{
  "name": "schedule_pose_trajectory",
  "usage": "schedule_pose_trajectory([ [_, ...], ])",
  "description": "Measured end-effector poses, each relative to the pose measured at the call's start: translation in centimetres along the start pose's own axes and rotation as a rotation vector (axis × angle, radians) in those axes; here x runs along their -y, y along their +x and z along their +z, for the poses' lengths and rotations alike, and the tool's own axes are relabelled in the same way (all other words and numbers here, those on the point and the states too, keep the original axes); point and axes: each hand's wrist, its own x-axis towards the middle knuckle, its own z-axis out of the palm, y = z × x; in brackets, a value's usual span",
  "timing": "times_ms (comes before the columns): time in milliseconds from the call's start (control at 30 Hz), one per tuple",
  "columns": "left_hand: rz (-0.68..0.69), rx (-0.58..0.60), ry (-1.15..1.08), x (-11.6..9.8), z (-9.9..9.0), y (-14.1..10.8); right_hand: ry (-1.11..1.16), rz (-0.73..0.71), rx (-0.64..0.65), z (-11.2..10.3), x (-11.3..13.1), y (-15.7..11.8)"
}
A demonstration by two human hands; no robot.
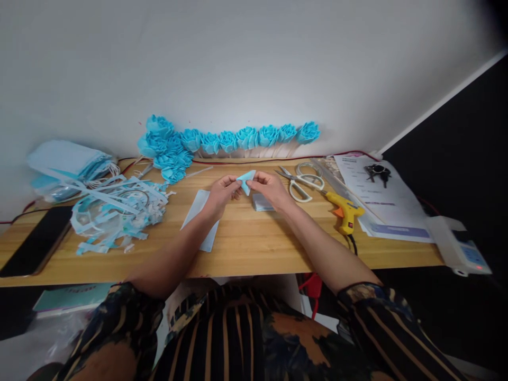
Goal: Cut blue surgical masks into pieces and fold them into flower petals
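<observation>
Between both hands, above the middle of the wooden table, is a small folded piece of light-blue mask fabric (246,181). My left hand (224,194) pinches its left corner with thumb and fingertips. My right hand (270,189) pinches the right side the same way. Under my left wrist lies a flat pale-blue strip of fabric (208,241). A small stack of cut blue-grey pieces (262,203) sits beneath my right hand, partly covered by it.
Scissors (298,180) and a yellow glue gun (346,211) lie to the right, near papers (357,174) with keys (377,173). Blue fabric flowers (228,141) line the wall. Left are scraps (119,211), a mask stack (69,159) and a phone (37,241).
</observation>
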Motion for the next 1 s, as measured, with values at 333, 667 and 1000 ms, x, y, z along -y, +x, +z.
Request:
schedule_pose_trajectory([
  [333, 0.021, 0.003, -0.005, 0.02, 0.05, -0.15, 0.014, -0.005, -0.021, 0.63, -0.19, -0.07],
  [667, 0.020, 0.021, -0.069, -0.18, 0.04, -0.14, 0.032, 0.012, -0.048, 0.49, 0.12, -0.02],
  [1000, 0.069, -0.044, 0.080, 0.09, -0.20, 0.15, 0.017, 0.017, -0.013, 0.44, -0.19, -0.08],
])
